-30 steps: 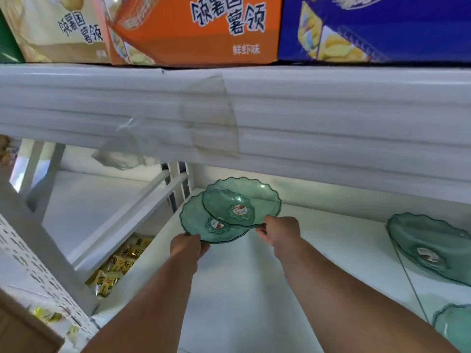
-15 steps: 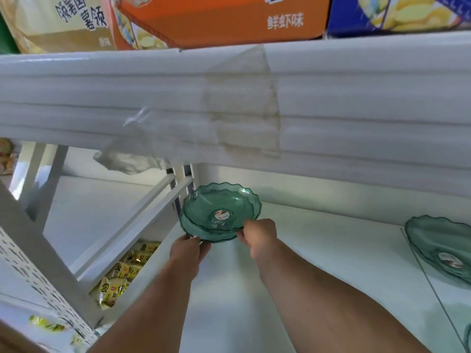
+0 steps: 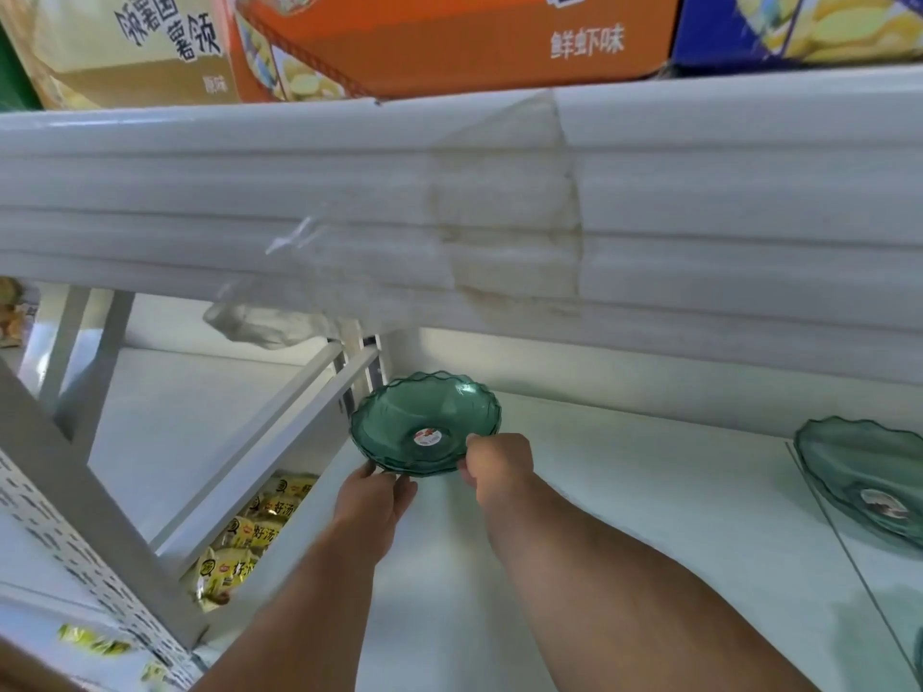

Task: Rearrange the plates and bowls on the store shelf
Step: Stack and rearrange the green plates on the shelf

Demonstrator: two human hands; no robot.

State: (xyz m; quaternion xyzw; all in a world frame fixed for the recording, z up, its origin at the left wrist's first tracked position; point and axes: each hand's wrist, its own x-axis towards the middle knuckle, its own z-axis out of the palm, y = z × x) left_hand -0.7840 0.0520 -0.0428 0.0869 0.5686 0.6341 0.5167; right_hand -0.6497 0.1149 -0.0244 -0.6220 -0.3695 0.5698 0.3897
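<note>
Two green see-through plates with wavy rims sit stacked as one pile (image 3: 424, 424) at the back left corner of the white shelf (image 3: 624, 491). A red and white sticker shows in the top plate's middle. My left hand (image 3: 372, 496) holds the pile's near left rim from below. My right hand (image 3: 499, 464) pinches the near right rim. Another green plate (image 3: 864, 479) lies at the right edge of the shelf, partly cut off by the frame.
The upper shelf's thick white front edge (image 3: 449, 207) hangs low over the plates, with snack boxes (image 3: 449, 37) on top. A white bracket and rails (image 3: 279, 442) stand left of the pile. Yellow snack packets (image 3: 249, 536) lie on the lower shelf at left.
The two plates were offset side by side; the right one slid left onto the other, so they now sit nested in one pile. Both hands followed to the left.
</note>
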